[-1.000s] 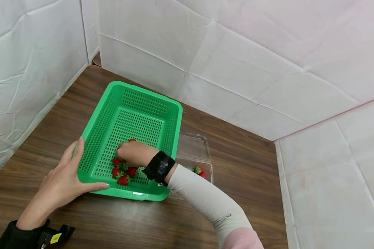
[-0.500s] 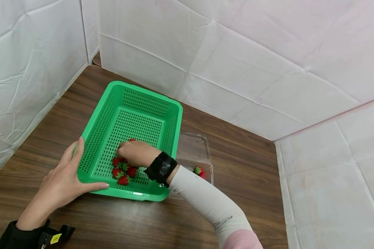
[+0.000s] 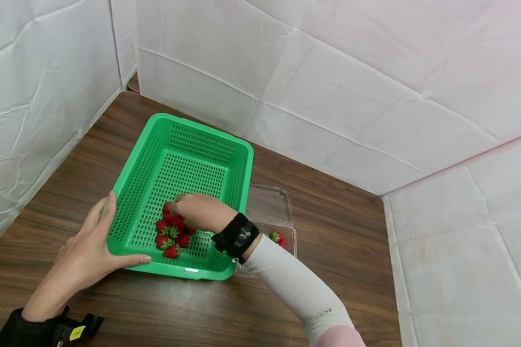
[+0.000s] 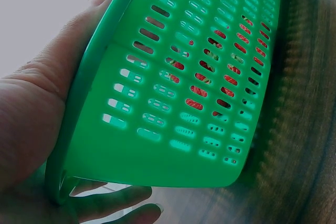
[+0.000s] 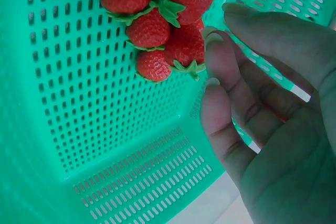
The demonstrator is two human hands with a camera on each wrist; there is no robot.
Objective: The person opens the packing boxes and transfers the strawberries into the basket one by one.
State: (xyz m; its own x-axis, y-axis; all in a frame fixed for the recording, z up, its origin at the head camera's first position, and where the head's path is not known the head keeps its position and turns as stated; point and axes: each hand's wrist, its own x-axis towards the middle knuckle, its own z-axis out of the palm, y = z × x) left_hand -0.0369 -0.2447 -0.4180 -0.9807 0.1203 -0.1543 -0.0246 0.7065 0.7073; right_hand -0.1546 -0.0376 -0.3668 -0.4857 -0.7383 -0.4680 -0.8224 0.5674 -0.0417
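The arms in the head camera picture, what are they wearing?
The right arm wears a pale grey fitted sleeve that turns pink near the elbow, with a black wrist strap carrying a small round camera. The left arm wears a black cuff with a black holder bearing a small yellow label. Both the left hand and the right hand are bare, with no gloves or rings visible.

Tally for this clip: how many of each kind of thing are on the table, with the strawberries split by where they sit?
green basket: 1
clear container: 1
strawberries in the basket: 6 (they overlap, so this is approximate)
strawberry in the container: 1
Total: 9
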